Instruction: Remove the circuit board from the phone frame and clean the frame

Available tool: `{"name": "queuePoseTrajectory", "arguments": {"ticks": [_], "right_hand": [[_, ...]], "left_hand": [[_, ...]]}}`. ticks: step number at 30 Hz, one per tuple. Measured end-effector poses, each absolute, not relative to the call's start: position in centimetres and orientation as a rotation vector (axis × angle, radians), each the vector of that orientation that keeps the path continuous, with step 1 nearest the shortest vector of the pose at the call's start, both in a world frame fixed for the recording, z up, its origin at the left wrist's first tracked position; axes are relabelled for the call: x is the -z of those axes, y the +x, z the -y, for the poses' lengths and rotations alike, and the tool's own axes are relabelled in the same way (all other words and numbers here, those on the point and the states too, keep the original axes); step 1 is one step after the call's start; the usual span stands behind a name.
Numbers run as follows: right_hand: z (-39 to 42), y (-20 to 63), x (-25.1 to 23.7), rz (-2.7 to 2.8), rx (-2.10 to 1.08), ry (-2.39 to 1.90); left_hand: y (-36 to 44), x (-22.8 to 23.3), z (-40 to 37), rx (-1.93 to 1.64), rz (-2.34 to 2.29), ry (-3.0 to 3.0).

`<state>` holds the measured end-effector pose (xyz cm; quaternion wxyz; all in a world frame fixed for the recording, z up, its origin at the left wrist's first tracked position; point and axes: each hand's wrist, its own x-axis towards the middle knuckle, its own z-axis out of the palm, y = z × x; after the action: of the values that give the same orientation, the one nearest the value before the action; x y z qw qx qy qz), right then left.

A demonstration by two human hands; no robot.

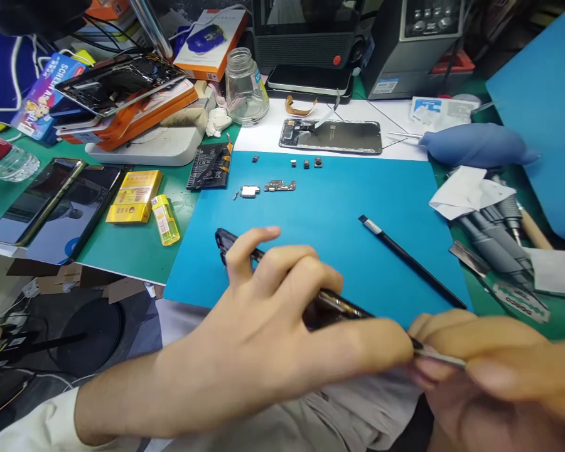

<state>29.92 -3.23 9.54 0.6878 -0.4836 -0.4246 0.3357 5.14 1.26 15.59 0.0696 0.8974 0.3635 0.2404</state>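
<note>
A dark phone frame (245,260) is held tilted over the near edge of the blue work mat (329,251), its far corner showing above the fingers and its near end hidden behind them. The left hand (282,314) grasps it from above, thumb and fingers wrapped around its edges. The right hand (494,358), blurred at the lower right, pinches thin metal tweezers (440,358) whose tip meets the frame just beside the left thumb.

On the mat to the right of the hands lies a long black spudger (412,260), well apart from the frame. Farther back on the mat sit small phone parts (280,186) in a loose row, and beyond them an opened phone (332,136) rests on white paper. A phone battery (210,166) lies at the mat's far left corner. Left of the mat are a yellow lighter (166,220), a yellow box (134,196) and two dark phones (51,201). A glass jar (245,88) stands behind. At the right edge lie a blue air blower (475,144) and grey tool handles (492,238).
</note>
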Motion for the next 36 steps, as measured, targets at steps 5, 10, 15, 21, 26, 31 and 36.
{"name": "queuePoseTrajectory", "arguments": {"ticks": [5, 10, 15, 21, 26, 31, 36], "right_hand": [[0.6, 27.9, -13.6, 0.969, -0.842, -1.134], [0.2, 27.9, -13.6, 0.928, -0.905, -1.137], [-0.4, 27.8, -13.6, 0.915, -0.867, -1.164], [-1.0, 27.8, -13.6, 0.914, -0.889, -1.179], [-1.0, 27.5, -13.7, 0.950, -0.796, -1.187], [-1.3, 27.8, -14.2, 1.036, -0.748, -1.200], [-2.3, 28.9, -14.9, 1.090, -0.903, -1.197]], "left_hand": [[4.8, -16.2, -3.2, -0.581, -0.961, 2.668], [5.1, -16.7, -4.3, -0.518, -0.925, 2.611], [4.9, -17.0, -5.0, -0.507, -0.871, 2.575], [4.6, -16.9, -5.9, -0.491, -0.840, 2.524], [4.4, -16.5, -6.2, -0.501, -0.796, 2.527], [4.3, -16.3, -6.5, -0.482, -0.762, 2.518], [4.3, -16.1, -6.5, -0.484, -0.726, 2.543]]}}
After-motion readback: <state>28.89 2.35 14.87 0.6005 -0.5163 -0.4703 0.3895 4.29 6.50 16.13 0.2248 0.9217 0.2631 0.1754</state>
